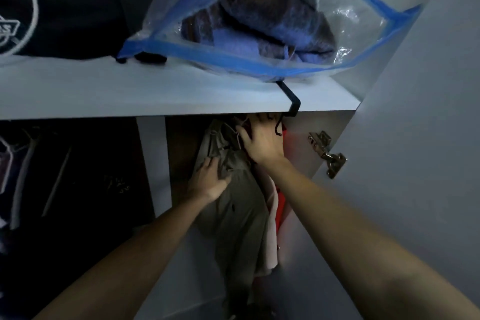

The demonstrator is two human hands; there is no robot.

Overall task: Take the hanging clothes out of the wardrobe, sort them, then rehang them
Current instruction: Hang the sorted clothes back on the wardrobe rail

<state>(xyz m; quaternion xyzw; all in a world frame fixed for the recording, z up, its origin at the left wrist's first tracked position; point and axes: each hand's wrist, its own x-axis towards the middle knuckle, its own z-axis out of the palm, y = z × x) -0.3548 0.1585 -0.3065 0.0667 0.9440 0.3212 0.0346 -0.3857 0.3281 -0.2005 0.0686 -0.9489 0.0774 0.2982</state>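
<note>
We judge removal barely begun: at frame centre the left hand [210, 179] grips the hanging olive garment [233, 205], while the right hand [259, 140] curls into the hanger tops [240, 125], its hold unclear.

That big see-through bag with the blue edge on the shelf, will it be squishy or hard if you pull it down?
Probably squishy: the clear bag holds folded blue and brown cloth, so it should sag rather than stay stiff. Its plastic looks smooth and crinkly, so it may slide easily off the white shelf. It already sticks out past the shelf's front edge, so a tug could tip it forward.
</note>
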